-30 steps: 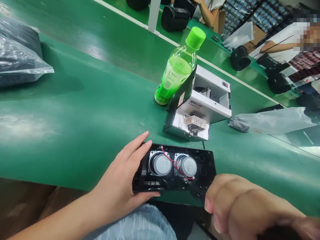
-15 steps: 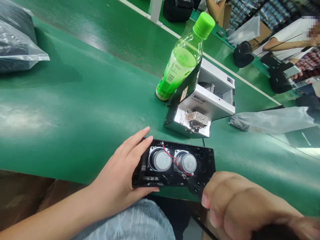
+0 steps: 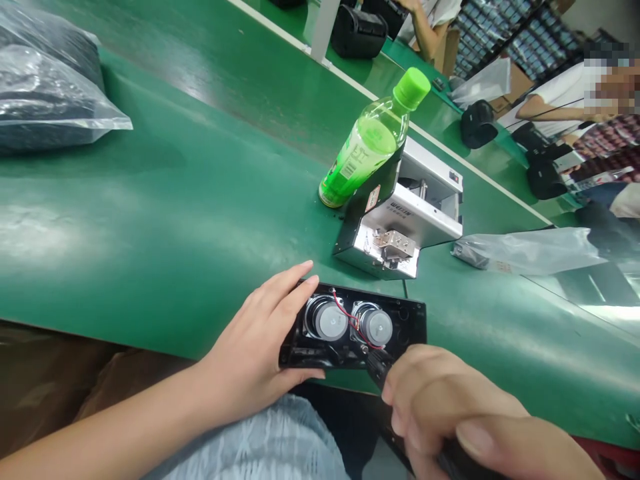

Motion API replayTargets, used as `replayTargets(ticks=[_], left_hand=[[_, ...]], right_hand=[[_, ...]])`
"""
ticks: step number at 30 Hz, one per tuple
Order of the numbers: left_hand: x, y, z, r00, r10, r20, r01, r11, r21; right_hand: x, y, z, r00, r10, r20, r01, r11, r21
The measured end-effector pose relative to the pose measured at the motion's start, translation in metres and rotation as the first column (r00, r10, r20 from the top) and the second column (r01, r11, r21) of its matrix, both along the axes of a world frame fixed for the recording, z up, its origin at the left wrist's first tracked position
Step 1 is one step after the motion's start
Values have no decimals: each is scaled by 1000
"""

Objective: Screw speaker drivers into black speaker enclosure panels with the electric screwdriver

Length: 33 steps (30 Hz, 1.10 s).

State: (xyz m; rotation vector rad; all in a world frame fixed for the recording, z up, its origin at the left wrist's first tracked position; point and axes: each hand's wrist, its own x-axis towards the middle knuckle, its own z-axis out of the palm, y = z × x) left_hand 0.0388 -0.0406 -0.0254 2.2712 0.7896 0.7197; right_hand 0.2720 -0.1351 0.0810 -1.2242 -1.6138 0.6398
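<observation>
A black speaker housing with two round silver drivers and a red wire lies open-side up at the near edge of the green bench. My left hand grips its left end, fingers along the far side and thumb under the near side. My right hand is closed around a black tool whose tip rests on the housing's near edge, right of the drivers.
Behind the housing stands a small silver machine with a green bottle beside it. Clear plastic bags lie at the far left and at the right. Across the bench other people sit among black devices.
My right hand has moved left and forward, bringing the tool tip onto the housing. My left hand still holds the same end. The view has shifted slightly.
</observation>
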Motion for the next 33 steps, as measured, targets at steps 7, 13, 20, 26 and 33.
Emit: replayTargets(ticks=[7, 13, 20, 26, 33], left_hand=[[-1, 1, -1, 1000, -10, 3, 10, 1000, -9], [-1, -2, -5, 999, 34, 7, -34, 998, -48], [-3, 0, -13, 996, 78, -35, -81, 992, -97], [-15, 8, -13, 993, 101, -60, -109, 982, -152], [-116, 24, -16, 969, 241, -60, -246, 964, -102]], right_hand=[[-27, -3, -11, 981, -126, -146, 143, 983, 118], [-31, 4, -12, 938, -144, -317, 179, 980, 87], [-31, 11, -5, 811, -278, -515, 398, 907, 138], [59, 9, 31, 685, -299, -665, 445, 893, 57], [132, 42, -21, 573, -457, -680, 352, 887, -299]])
